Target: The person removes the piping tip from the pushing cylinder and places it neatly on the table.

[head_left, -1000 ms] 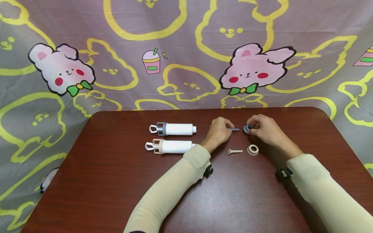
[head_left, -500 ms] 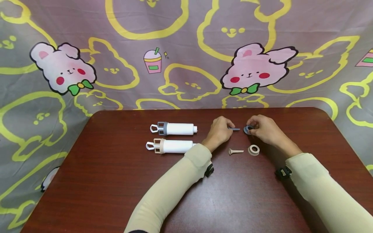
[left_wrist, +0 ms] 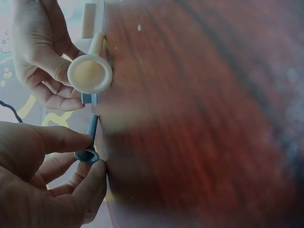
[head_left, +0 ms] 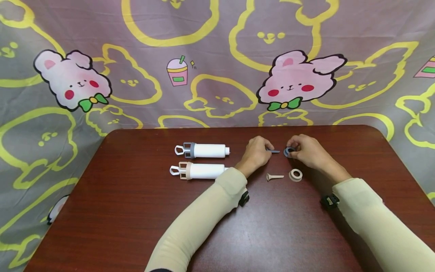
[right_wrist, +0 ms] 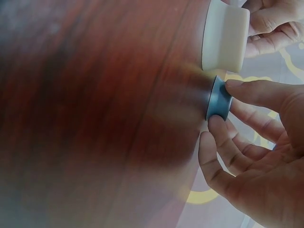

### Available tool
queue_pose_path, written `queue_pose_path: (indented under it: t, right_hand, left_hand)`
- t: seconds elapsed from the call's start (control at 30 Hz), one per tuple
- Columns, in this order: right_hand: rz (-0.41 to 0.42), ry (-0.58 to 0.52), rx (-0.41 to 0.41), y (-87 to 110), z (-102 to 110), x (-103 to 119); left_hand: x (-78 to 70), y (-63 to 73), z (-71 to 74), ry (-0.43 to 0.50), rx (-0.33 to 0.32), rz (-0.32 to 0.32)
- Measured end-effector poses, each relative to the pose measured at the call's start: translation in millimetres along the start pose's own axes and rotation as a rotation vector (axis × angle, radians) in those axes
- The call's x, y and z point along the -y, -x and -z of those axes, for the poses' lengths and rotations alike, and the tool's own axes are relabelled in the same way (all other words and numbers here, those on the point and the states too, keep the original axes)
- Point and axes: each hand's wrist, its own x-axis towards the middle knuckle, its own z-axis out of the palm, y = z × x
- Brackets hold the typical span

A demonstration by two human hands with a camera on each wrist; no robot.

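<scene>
My left hand (head_left: 255, 153) pinches a small blue-grey funnel-shaped piece (left_wrist: 93, 127) near its flared end; its thin stem points right, toward the other hand. Thumb and fingers of my right hand (head_left: 308, 150) pinch a blue-grey flanged ring (right_wrist: 220, 100), which sits right at the tabletop, a short gap from the stem's tip. On the near side of both hands lie a matching beige funnel-shaped piece (head_left: 276, 176) and a beige flanged ring (head_left: 291, 176). In the left wrist view the beige funnel's wide mouth faces the camera.
Two white cylinders lie parallel left of my hands: the far one (head_left: 209, 150) has a grey slotted collar, the near one (head_left: 205, 171) a beige collar, each with a white loop handle. My left sleeve (head_left: 229, 183) overlaps the near one's tip. Patterned fabric (head_left: 217, 68) hangs behind the table (head_left: 136, 211).
</scene>
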Motion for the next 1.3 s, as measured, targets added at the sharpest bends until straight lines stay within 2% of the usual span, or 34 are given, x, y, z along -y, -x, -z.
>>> queue_pose_path:
  t: [0.23, 0.57, 1.1, 1.3]
  right_hand:
    - [-0.006, -0.002, 0.006, 0.0, -0.3, 0.3]
    - [-0.013, -0.008, 0.014, 0.3, 0.5, -1.3]
    - [-0.011, -0.018, 0.018, 0.0, 0.7, 0.9]
    - [-0.005, -0.008, 0.011, 0.3, 1.1, 0.2]
  left_hand:
    - [0.1, -0.8, -0.3, -0.018, 0.007, 0.002]
    - [1.3, -2.2, -0.3, -0.058, 0.000, -0.030]
    - [-0.5, -2.4, -0.4, -0.038, 0.012, -0.005]
    - [0.5, -2.9, -0.6, -0.037, 0.015, -0.033]
